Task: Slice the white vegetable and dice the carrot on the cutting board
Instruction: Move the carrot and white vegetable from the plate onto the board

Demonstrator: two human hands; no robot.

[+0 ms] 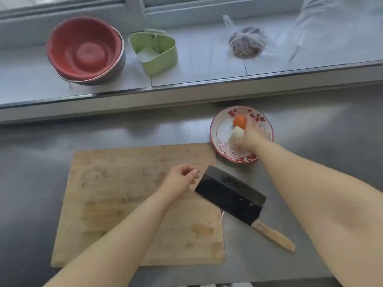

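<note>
A wooden cutting board (116, 195) lies on the steel counter with nothing on it. Beyond its far right corner stands a red-patterned plate (222, 149) holding a white vegetable piece (236, 134) and an orange carrot piece (239, 121). My right hand (249, 137) is in the plate, its fingers closed around the white vegetable, beside the carrot; the hand is blurred. My left hand (180, 183) hovers over the board's right part, fingers loosely curled, holding nothing. A dark cleaver (230, 195) with a wooden handle rests at the board's right edge, untouched.
On the raised ledge behind stand stacked red bowls (85, 50), a green container (153, 51) and a tied plastic bag of brown stuff (247, 42). More clear plastic (331, 27) lies at the far right. Steel counter (310, 129) surrounds the board.
</note>
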